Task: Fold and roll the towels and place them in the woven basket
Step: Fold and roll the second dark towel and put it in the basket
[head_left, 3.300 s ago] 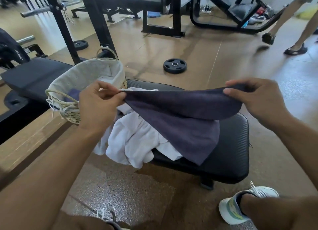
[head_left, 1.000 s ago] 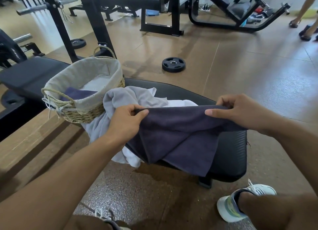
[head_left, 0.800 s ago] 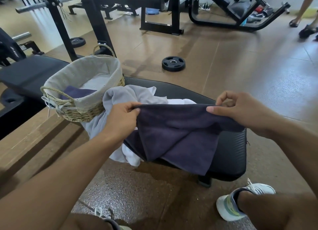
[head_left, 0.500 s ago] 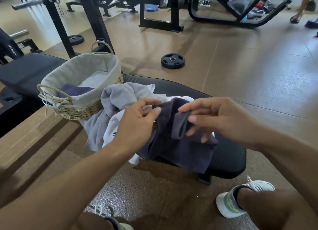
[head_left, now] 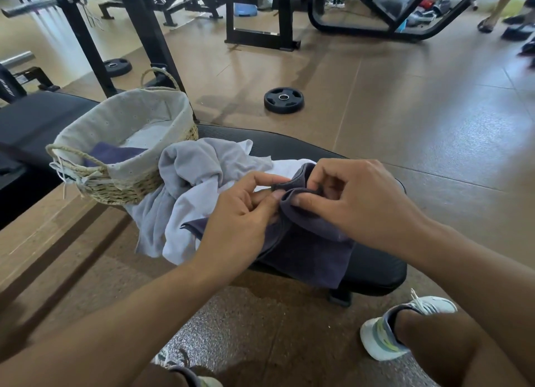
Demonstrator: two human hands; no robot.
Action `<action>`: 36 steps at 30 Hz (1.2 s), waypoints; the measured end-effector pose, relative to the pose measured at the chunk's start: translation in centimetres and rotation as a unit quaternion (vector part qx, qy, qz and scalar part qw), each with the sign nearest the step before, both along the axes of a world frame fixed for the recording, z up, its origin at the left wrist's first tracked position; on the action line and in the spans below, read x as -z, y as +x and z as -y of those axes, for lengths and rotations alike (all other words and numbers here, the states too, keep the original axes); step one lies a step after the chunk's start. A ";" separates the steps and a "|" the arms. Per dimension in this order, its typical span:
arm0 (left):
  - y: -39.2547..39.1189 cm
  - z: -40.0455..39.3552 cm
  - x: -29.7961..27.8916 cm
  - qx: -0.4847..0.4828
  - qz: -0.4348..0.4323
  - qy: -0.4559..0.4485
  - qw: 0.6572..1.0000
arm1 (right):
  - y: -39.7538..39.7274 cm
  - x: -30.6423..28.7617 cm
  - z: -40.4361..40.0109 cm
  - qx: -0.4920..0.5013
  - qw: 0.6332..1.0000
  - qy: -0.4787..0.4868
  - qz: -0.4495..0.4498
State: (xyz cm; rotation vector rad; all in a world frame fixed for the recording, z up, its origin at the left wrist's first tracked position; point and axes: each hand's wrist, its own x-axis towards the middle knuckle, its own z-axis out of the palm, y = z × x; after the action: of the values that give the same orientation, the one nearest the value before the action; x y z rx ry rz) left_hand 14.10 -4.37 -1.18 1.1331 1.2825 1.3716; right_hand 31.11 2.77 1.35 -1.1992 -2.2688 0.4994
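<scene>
- Nearest to me, a pale sneaker (head_left: pixel 405 323) stood on the speckled floor at the lower right, just in front of the worktop (head_left: pixel 373 268).
- My left hand (head_left: pixel 240 221) was pinching the top edge of the dark purple towel (head_left: pixel 312 247), thumb and forefinger closed on the cloth.
- My right hand (head_left: pixel 359 201) was pinching the same edge right beside it, fingers curled over the gathered fold; the two hands were almost touching.
- The dark purple towel hung down from that pinch over the near side of the black padded worktop.
- Under and to the left of it lay a white towel (head_left: pixel 188 213) and a grey towel (head_left: pixel 199 161), both crumpled, with part of them drooping off the worktop's near edge.
- The grey towel was touching the woven basket (head_left: pixel 127 184), which sat on the left end of the worktop.
- Inside the basket's cloth lining I saw a purple towel (head_left: pixel 113 153) at the near side and something white behind it.
- Farther off, a black weight plate (head_left: pixel 283 100) lay flat on the brown floor.
- Beyond that stood black gym frames (head_left: pixel 257 36), and a person's legs showed at the far right edge.
</scene>
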 end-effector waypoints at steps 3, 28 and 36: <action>0.2 0.2 -0.1 -0.017 -0.010 0.004 1.000 | 0.1 0.0 0.0 0.006 1.000 -0.012 -0.023; 0.8 0.3 -0.2 -0.009 0.028 0.046 0.999 | 0.8 -0.3 -0.5 -0.014 0.999 0.015 -0.038; -2.0 -0.7 -1.1 -0.022 0.051 0.026 0.998 | 3.1 -1.6 -2.2 -0.092 0.994 -0.040 0.037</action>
State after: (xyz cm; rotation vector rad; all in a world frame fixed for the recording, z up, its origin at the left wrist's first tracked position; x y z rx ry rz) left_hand 12.14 -3.72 -0.12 1.0609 1.2103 1.4841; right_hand 34.22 5.02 2.91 -1.0673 -2.4581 0.6300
